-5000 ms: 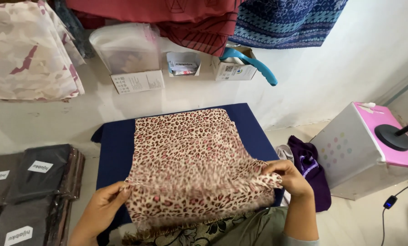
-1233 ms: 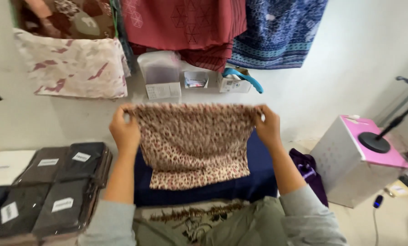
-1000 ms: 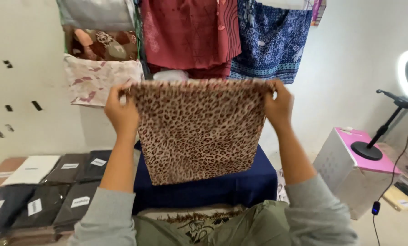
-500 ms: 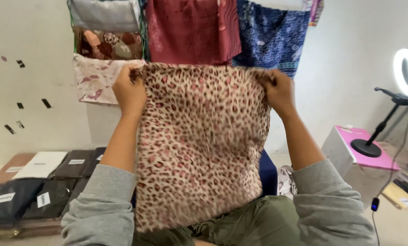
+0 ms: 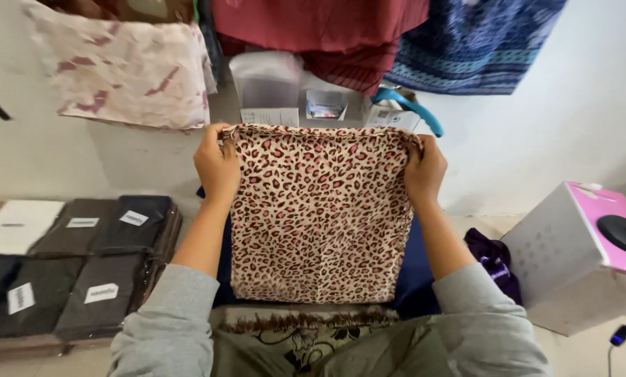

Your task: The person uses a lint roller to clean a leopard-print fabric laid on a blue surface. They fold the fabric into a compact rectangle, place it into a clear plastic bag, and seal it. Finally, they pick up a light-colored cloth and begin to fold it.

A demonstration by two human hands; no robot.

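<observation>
Lowered leopard-print cloth [image 5: 320,216], seemingly folded.

One leopard cloth [image 5: 320,216], held by two hands: left hand [image 5: 216,167], right hand [image 5: 424,171]; six dark packets [image 5: 82,265] with white labels, stacked at left; one white box [image 5: 571,258] with a pink top; three hanging cloths [image 5: 128,70]; one purple cloth [image 5: 494,258].

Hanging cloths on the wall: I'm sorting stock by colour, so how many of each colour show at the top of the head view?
Cream floral cloth: 1
Red cloth: 1
Blue patterned cloth: 1
Total: 3, not counting the leopard-print cloth held by both hands.
</observation>
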